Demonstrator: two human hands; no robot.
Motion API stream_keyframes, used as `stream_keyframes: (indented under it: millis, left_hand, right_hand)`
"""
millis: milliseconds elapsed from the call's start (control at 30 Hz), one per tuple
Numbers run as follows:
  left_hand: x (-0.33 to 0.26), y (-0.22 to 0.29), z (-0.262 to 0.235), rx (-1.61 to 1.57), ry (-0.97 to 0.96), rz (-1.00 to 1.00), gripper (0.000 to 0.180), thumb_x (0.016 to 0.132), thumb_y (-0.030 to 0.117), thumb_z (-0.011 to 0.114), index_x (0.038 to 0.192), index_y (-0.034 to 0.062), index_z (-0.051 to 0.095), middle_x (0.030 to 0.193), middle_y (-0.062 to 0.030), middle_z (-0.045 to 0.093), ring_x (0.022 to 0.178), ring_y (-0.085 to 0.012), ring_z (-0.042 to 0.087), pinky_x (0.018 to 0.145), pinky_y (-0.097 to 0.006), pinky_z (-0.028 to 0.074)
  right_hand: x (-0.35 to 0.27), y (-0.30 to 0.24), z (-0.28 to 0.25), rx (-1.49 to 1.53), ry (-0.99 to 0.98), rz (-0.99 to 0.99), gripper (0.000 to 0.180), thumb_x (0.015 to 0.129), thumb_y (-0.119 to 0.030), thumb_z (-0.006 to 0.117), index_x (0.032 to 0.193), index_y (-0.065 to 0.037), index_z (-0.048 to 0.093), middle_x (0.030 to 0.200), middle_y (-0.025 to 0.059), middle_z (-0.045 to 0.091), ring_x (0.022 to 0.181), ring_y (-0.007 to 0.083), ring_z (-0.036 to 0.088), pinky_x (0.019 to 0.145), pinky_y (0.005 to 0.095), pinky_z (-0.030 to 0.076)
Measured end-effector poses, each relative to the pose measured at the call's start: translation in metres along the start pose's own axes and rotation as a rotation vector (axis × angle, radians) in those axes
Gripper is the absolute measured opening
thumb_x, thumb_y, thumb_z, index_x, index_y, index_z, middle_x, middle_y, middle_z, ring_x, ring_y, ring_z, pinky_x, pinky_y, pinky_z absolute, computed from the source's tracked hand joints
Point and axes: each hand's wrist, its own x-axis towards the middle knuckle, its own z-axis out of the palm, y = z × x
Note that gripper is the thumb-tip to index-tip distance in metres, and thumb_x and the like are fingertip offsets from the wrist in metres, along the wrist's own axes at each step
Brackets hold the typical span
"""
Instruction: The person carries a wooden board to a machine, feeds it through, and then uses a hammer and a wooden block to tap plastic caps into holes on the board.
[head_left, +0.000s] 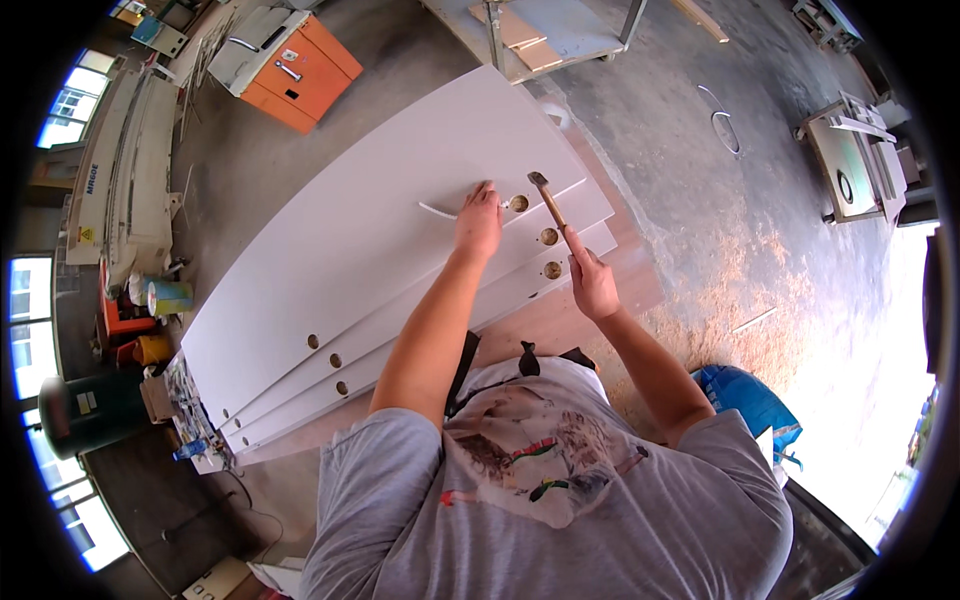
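My right hand [595, 283] is closed round the wooden handle of a hammer [552, 207], its metal head raised near the far right end of a white panel [390, 190]. My left hand [480, 222] is at the panel, fingers closed on a thin white strip [437, 211] that shows on both sides of them. A round hole [519, 203] lies just right of these fingers. Below the top panel, more white panels are stacked in steps. Their near edges show further round holes, one [549, 237] close to my right hand.
An orange cabinet [300, 75] stands at the far left, and a metal table [560, 35] at the back. On the right is a wheeled cart [850, 165]. Sawdust [745, 300] covers the floor near a blue bag [750, 400]. A dark green tank [95, 410] stands at left.
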Motion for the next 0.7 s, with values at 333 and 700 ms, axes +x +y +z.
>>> stream_keyframes:
  millis: [333,700]
  left_hand:
    - [0.003,-0.012,-0.004,-0.039,-0.035,-0.032,0.015,0.096,0.008,0.059,0.109,0.0012,0.063,0.145,-0.0131,0.056,0.128,-0.0337,0.058,0.105,-0.043,0.052]
    - [0.006,-0.001,-0.014,-0.006,-0.079,-0.026,0.016,0.093,0.008,0.059,0.099,-0.0024,0.069,0.148,-0.0143,0.056,0.126,-0.0344,0.059,0.102,-0.044,0.054]
  right_hand:
    - [-0.003,0.002,0.006,-0.008,-0.052,0.088,0.059,0.101,-0.005,0.054,0.156,-0.024,0.044,0.092,0.0239,0.068,0.086,0.0437,0.068,0.077,0.0481,0.054]
    - [-0.011,-0.021,0.023,0.096,-0.068,0.058,0.062,0.101,-0.007,0.056,0.158,-0.026,0.042,0.088,0.0239,0.067,0.082,0.0432,0.068,0.074,0.0504,0.053]
